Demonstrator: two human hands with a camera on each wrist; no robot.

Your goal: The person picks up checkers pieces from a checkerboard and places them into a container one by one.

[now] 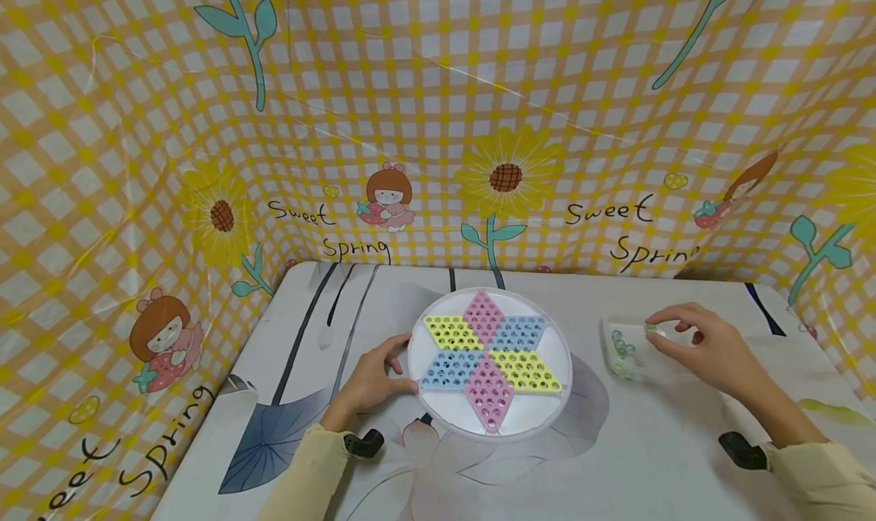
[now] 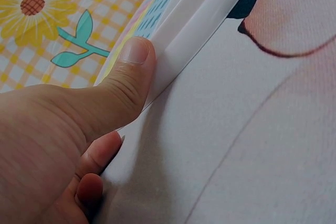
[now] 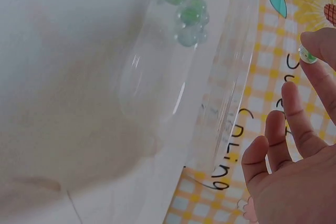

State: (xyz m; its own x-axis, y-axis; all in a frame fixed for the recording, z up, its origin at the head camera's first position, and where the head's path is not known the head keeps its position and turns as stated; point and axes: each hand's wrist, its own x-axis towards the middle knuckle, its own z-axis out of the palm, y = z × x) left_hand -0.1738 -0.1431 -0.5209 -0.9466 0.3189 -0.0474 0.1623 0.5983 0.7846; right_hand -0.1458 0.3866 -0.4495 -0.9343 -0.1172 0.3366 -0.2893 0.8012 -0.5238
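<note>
A round white Chinese checkers board (image 1: 433, 413) with a pink, yellow and blue star of holes lies on the table. My left hand (image 1: 372, 374) holds its left rim, thumb and index finger set apart along the edge. In the left wrist view the thumb (image 2: 131, 72) presses against the white side wall. Between thumb and index finger, my right hand (image 1: 705, 346) pinches a clear marble with green inside (image 3: 307, 55). That hand is raised over a transparent box (image 1: 607, 354), its other fingers spread. Several similar green marbles (image 3: 190, 15) lie in the box.
The table (image 1: 657, 460) wears a white cloth with printed flowers and dark leaves. A yellow checkered curtain (image 1: 438, 87) with sunflowers rises behind it and along both sides. The box stands to the right of the board.
</note>
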